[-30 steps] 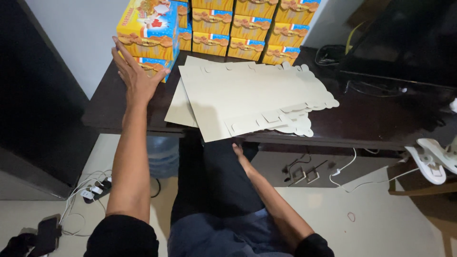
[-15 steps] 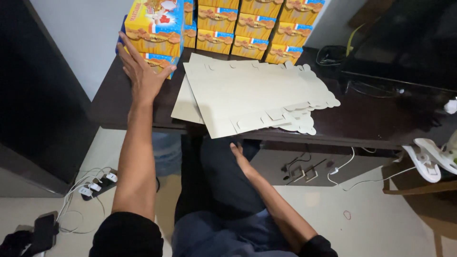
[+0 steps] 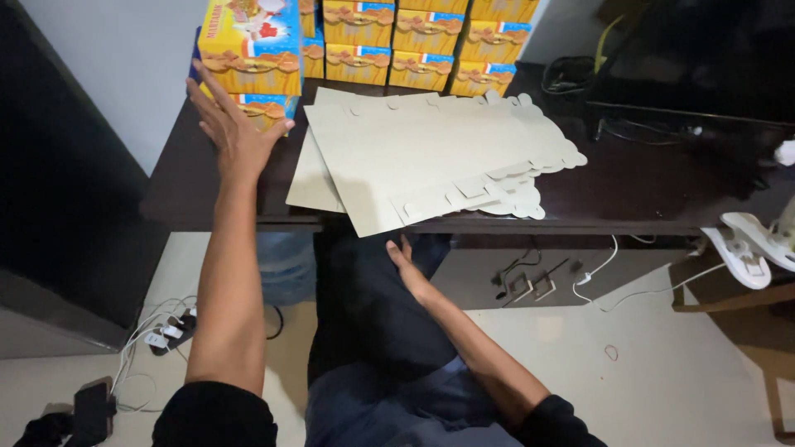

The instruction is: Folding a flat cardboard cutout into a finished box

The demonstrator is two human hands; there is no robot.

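Note:
My left hand [image 3: 234, 128] reaches forward with fingers spread, its palm against the front of a yellow and orange carton [image 3: 248, 45] that stands on another one at the desk's far left. My right hand [image 3: 403, 258] rests low on my dark trousers, just under the desk's front edge, fingers loosely apart and holding nothing. A pile of flat beige cardboard box blanks [image 3: 431, 157] lies in the middle of the dark wooden desk [image 3: 646, 186] and overhangs its front edge.
Rows of stacked yellow cartons [image 3: 414, 37] line the back of the desk against the wall. Black cables [image 3: 629, 124] lie at the right. On the floor are a power strip with chargers [image 3: 166, 335], a phone [image 3: 89, 407] and white sandals [image 3: 749, 248].
My left hand has moved slightly up and forward with the top carton, which now stands further back. My right hand has stayed on my lap.

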